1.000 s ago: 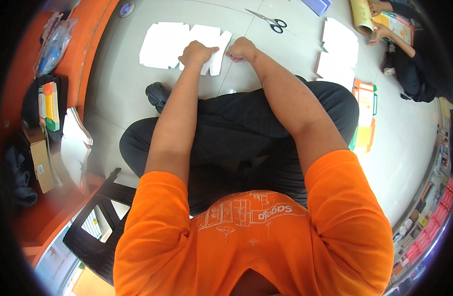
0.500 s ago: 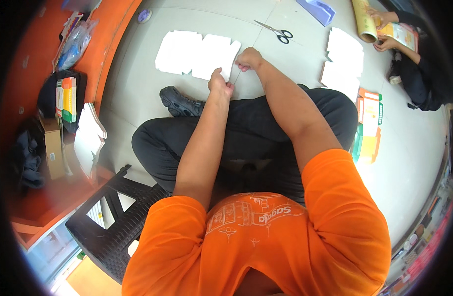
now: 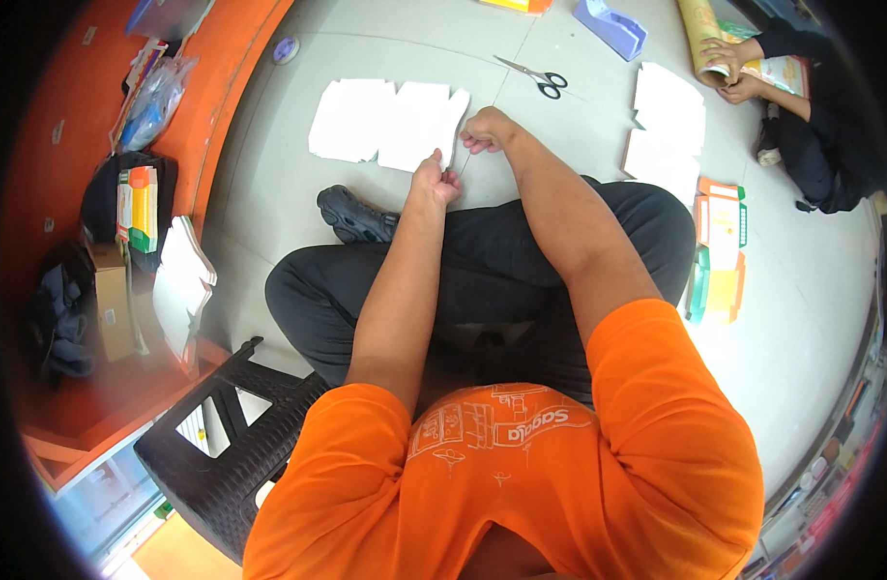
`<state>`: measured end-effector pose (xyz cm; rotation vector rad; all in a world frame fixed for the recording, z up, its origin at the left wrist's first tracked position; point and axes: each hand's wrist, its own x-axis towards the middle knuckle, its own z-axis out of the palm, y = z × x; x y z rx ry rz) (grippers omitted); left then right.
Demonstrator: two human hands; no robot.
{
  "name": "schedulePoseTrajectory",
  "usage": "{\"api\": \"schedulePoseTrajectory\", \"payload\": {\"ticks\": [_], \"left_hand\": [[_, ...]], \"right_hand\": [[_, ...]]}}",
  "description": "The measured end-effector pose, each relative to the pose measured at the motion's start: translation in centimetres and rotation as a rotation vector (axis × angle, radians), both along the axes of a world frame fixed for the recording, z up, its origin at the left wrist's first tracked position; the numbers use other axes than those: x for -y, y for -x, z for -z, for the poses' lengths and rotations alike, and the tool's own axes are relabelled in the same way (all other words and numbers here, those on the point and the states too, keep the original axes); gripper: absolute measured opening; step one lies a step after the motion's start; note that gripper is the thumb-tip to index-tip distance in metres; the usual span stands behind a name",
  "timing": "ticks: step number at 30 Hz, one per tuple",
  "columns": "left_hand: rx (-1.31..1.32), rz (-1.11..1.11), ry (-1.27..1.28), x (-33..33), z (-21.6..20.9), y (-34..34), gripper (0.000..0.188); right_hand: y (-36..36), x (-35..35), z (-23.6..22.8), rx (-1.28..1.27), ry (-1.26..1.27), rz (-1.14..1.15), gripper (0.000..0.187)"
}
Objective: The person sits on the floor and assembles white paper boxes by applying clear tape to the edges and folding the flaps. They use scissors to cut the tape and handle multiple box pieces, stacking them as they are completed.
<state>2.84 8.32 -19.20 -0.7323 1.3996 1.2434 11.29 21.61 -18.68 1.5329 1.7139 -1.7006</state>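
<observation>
A flat white die-cut carton sheet lies on the floor in front of my crossed legs, with a narrow flap along its right side angled up. My left hand grips the sheet's near right corner, thumb on top. Just right of the flap, my right hand is closed with its fingers curled. Whatever those fingers hold, if anything, is hidden. Beyond my right hand lie scissors with black handles, their blades slightly apart.
A purple tape dispenser and a tape roll lie farther off. White carton sheets and orange-green flattened cartons are on the right. At the far right a co-worker's hands hold a yellow film roll. A black stool stands left.
The view has shifted, so the floor things sit slightly lower. My right hand's fingers have loosened a little beside the flap; my left hand keeps its grip on the corner.
</observation>
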Motion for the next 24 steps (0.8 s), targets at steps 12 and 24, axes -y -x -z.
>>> {"api": "schedulePoseTrajectory", "payload": {"ticks": [12,24], "left_hand": [[-0.248,-0.055,-0.186,0.1,0.6,-1.7,0.031],[-0.215,-0.167,-0.272,0.2,-1.0,-2.1,0.037]], "right_hand": [[-0.3,-0.4,0.0,-0.061,0.024,-0.034,0.020],[-0.7,-0.3,-0.5,-0.120,0.100,-0.010,0.023]]}}
